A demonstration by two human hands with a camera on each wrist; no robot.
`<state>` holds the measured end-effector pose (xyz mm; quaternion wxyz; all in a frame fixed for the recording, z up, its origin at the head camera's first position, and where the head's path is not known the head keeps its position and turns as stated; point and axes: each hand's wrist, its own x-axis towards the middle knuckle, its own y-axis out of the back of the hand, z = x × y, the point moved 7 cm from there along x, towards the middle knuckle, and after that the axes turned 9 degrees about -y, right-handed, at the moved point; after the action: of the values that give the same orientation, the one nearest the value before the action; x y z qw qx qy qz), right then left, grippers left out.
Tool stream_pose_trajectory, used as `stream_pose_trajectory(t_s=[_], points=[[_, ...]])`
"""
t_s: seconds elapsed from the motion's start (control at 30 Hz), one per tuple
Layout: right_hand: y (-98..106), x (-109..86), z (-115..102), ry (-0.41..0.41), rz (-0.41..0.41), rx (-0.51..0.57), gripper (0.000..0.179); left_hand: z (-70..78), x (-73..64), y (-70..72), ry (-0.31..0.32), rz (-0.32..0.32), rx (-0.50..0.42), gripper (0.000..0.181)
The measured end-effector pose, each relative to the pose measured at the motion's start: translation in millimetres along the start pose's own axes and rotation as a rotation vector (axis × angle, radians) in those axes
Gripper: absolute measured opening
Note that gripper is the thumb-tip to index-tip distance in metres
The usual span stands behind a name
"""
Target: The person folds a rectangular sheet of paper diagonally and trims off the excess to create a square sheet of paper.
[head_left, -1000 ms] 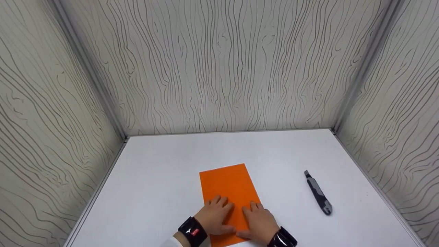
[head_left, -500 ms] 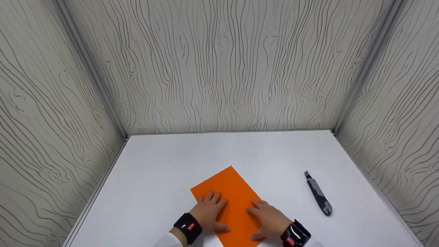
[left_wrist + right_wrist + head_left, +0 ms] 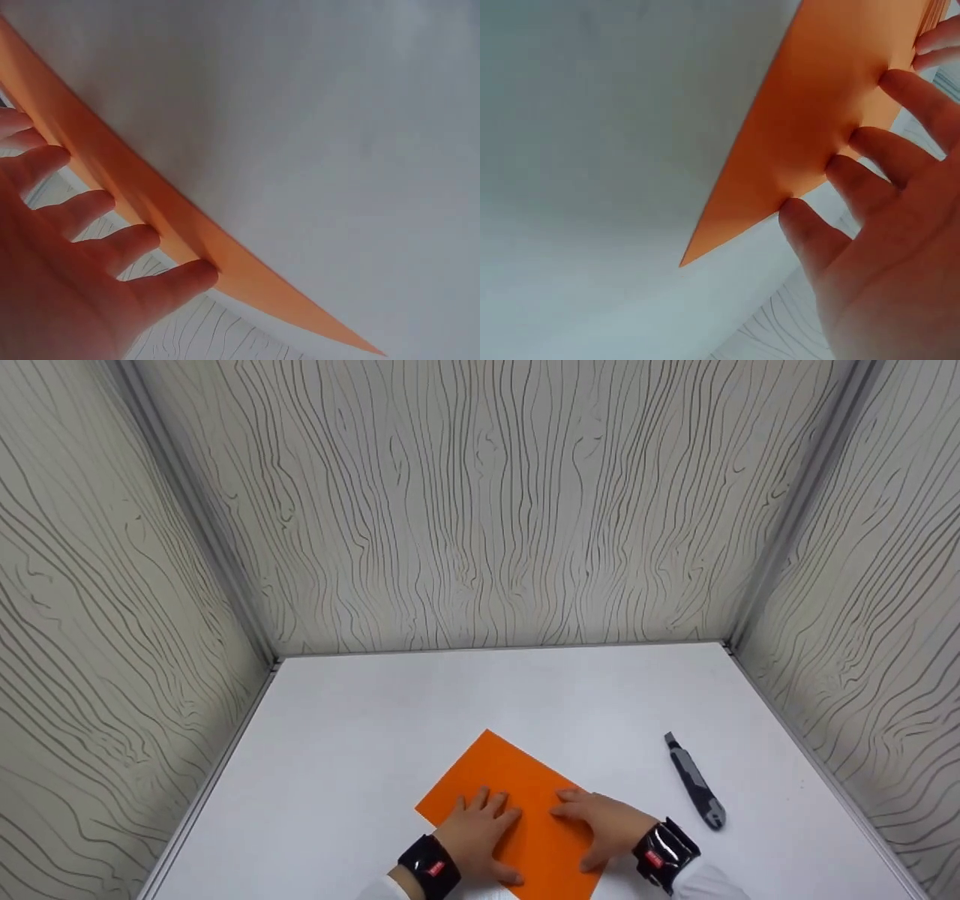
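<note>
An orange sheet of paper (image 3: 540, 840) lies flat on the white table, set at a slant with one corner towards the back. My left hand (image 3: 476, 840) rests on its left part, fingers spread and fingertips touching the sheet. On the right part, my right hand (image 3: 611, 829) touches the paper with spread fingers. In the left wrist view, the fingertips of the left hand (image 3: 82, 247) press on the orange sheet (image 3: 180, 217). The right wrist view has the right hand (image 3: 892, 217) with its fingertips on the sheet (image 3: 780, 150).
A grey and black utility knife (image 3: 696, 781) lies on the white table (image 3: 360, 735) to the right of the paper, its tip pointing to the back. Wood-grain panels (image 3: 480, 510) wall the table at the back and both sides.
The orange paper has turned counterclockwise on the table under both hands, from nearly upright to a strong slant. My right hand has shifted to the right with it. The utility knife has not moved.
</note>
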<state>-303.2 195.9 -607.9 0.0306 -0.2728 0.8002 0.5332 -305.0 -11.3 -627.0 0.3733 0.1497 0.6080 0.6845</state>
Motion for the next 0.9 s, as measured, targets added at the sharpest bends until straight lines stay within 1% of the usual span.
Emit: stream_pose_trajectory(t_s=[0.13,0.23,0.37,0.43,0.57,0.63,0.77,0.9], points=[[2.0,-1.2,2.0,0.005,0.009,-0.013,0.084,1.9,3.8,-4.1,0.008,0.009,0.034,0.108],[1.8,-3.4,1.5,0.019,0.030,-0.025,0.080,3.6,4.8,-3.9,0.012,0.017,0.057,0.112],[1.7,-9.8,-1.3,0.072,0.109,-0.030,0.076,7.3,4.0,-1.8,0.017,0.022,0.103,0.115],[0.3,-12.7,-1.0,0.079,0.139,-0.025,0.077,9.3,3.3,-1.0,0.017,0.022,0.131,0.116],[-5.7,-16.0,2.0,0.052,0.141,-0.022,0.088,11.0,3.2,-1.5,0.016,0.020,0.152,0.118],[-8.7,-17.6,1.9,0.047,0.132,-0.038,0.096,10.7,3.7,-1.5,0.019,0.016,0.149,0.117],[-15.8,-19.2,-0.6,0.041,0.115,-0.112,0.112,10.7,3.9,0.0,0.021,0.017,0.143,0.117],[-22.0,-18.6,-1.6,0.030,0.110,-0.175,0.118,10.6,3.5,0.1,0.017,0.016,0.120,0.118]])
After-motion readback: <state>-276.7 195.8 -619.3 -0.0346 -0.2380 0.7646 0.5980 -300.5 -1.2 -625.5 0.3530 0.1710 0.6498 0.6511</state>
